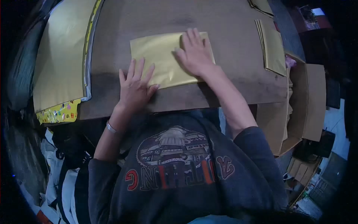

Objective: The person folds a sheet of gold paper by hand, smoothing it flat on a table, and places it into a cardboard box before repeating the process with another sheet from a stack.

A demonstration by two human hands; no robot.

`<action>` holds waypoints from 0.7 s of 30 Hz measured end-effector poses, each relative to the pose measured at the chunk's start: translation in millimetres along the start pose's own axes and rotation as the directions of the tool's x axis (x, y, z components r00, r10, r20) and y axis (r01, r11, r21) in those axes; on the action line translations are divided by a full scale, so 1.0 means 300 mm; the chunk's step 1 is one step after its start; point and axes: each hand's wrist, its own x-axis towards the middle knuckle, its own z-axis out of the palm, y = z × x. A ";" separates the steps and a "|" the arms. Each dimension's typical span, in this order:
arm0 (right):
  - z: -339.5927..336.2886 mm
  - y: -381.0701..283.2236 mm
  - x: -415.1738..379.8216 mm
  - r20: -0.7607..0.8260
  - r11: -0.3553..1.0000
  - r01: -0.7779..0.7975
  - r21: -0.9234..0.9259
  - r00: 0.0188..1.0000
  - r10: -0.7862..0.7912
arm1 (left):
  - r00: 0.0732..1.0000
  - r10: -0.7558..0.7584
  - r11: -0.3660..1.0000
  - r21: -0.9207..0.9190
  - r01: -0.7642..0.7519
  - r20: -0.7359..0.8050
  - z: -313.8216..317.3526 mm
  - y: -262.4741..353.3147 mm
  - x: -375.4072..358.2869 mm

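Note:
A gold sheet (156,50), folded or flat, lies in front of me on the brown tabletop (115,44). My left hand (136,87) rests at its lower left corner, fingers spread, partly on the sheet and partly on the table. Flat over the right part of the sheet lies my right hand (195,54), its fingertips close to the far edge and the thumb stretched to the left. Neither hand grips anything. The palm and forearm on the right hide some of the sheet's right edge.
At the left stands a stack of large gold sheets (61,56) over yellow printed packaging (61,112). Folded gold pieces (272,48) lie at the table's right edge, with more (263,6) behind them. An open cardboard box (313,100) stands beside the table at right.

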 end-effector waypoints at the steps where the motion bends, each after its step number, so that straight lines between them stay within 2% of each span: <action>1: 0.011 -0.096 -0.018 -0.066 0.993 0.066 0.096 0.996 -0.060 | 1.000 0.015 1.000 -0.003 -0.015 -0.005 0.006 -0.003 0.001; 3: -0.011 -0.265 -0.027 0.053 0.940 0.228 0.253 0.967 -0.249 | 1.000 0.023 0.998 0.059 -0.023 0.005 0.035 -0.019 -0.004; 5: 0.114 -0.361 -0.048 -0.185 0.813 0.405 0.419 0.914 -0.360 | 1.000 0.015 0.994 0.104 -0.017 0.018 0.075 -0.022 -0.017; 7: 0.122 -0.356 -0.053 -0.199 0.824 0.386 0.414 0.922 -0.332 | 0.995 -0.004 0.987 0.163 -0.012 0.097 0.083 -0.038 -0.026; 8: 0.119 -0.353 -0.055 -0.212 0.831 0.373 0.412 0.926 -0.311 | 0.995 -0.001 0.988 0.157 -0.014 0.097 0.073 -0.032 -0.022; 9: 0.099 -0.319 -0.050 -0.136 0.865 0.343 0.368 0.939 -0.314 | 0.997 -0.013 0.996 0.090 0.006 0.070 0.059 -0.025 -0.016; 10: 0.094 -0.287 -0.052 -0.131 0.867 0.339 0.366 0.941 -0.313 | 0.999 -0.025 0.999 0.023 0.024 0.044 0.046 -0.019 -0.012; 12: 0.084 -0.222 -0.061 -0.176 0.903 0.242 0.356 0.966 -0.189 | 0.995 -0.042 0.999 0.023 0.040 0.091 0.028 -0.011 0.000; 13: 0.080 -0.189 -0.071 -0.204 0.903 0.240 0.356 0.963 -0.176 | 0.988 -0.062 0.998 0.029 0.059 0.138 0.023 -0.007 0.001; 17: 0.061 -0.096 -0.101 -0.204 0.929 0.187 0.320 0.971 -0.125 | 0.993 -0.053 0.998 0.021 0.051 0.109 0.013 0.002 0.000; 21: 0.030 -0.021 -0.126 -0.206 0.940 0.135 0.314 0.976 -0.071 | 0.983 -0.070 0.997 0.024 0.067 0.168 -0.004 0.007 0.004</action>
